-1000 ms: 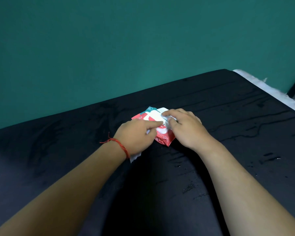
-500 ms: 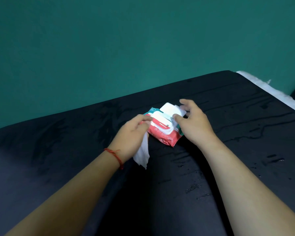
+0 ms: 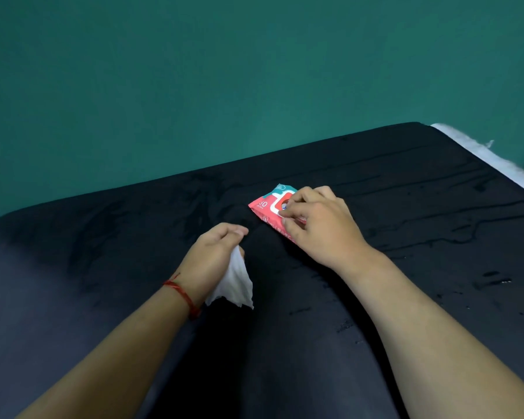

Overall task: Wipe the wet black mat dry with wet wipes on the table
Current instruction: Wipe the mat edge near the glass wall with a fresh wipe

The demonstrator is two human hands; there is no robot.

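While our left hand (image 3: 212, 261) is closed around a white wet wipe (image 3: 235, 282), which hangs from the fist just above the black mat (image 3: 421, 207), our right hand (image 3: 318, 225) rests on the red and teal pack of wipes (image 3: 265, 205). The pack lies flat on the mat, near the middle and toward the far edge. The right fingertips (image 3: 286, 211) are bent down onto the white lid area, pressing on the pack and not gripping it from the sides.

We judge that the step in hand is to shut the lid and then begin wiping. To do it well, we should press the lid flat until it seals, then spread the crumpled wipe so that a wide face meets the mat. We should wipe in long overlapping strokes toward one edge and turn the wipe when it is soaked. The water streaks and drops (image 3: 493, 279) on the right side need the most attention.

We cannot tell whether the lid is fully closed, because the right fingers cover it. The printing on the pack is too small to read, except a number. The table under the mat does not show, and the near edge of the mat is cut off by the frame.
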